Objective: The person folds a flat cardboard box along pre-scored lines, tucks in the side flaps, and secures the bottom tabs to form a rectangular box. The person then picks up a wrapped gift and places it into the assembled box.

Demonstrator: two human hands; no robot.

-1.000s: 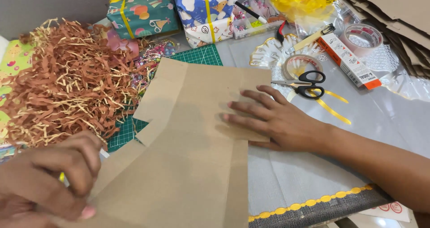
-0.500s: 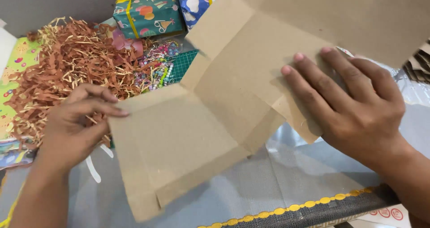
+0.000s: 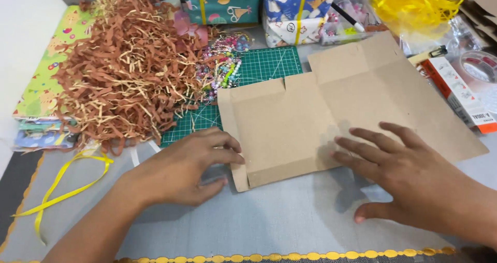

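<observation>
Head view, single frame. Hidden or cut off: the right forearm ran out of frame at the lower right corner and the left forearm at the bottom edge; a clear plastic box (image 3: 344, 22) of small items at the top was too cluttered for its contents to be told; a roll of clear tape (image 3: 479, 69) was cut by the right edge. Surface: a pale grey table cover (image 3: 269, 221) with a yellow scalloped trim (image 3: 290, 256) along the near edge; a green cutting mat (image 3: 259, 69) lay on it, partly under other things. Principal item: a flat, unfolded brown cardboard box blank (image 3: 331, 113), creased and flapped, lay at centre, overlapping the mat's right part. Left hand (image 3: 181, 167): fingers spread and curled, tips touching the blank's left edge, gripping nothing. Right hand (image 3: 414, 180): flat, fingers apart, fingertips resting on the blank's lower edge, gripping nothing. Surroundings: a heap of brown shredded paper (image 3: 124, 71) at left, a tangle of coloured beads (image 3: 222, 69) beside it, two wrapped gift boxes (image 3: 222, 2) along the top, a bunch of yellow ribbon (image 3: 414, 4) at upper right, a loose yellow ribbon strand (image 3: 62, 190) at lower left, patterned wrapping sheets (image 3: 46, 82) at far left, and a small white and orange carton (image 3: 458, 95) just right of the blank.
</observation>
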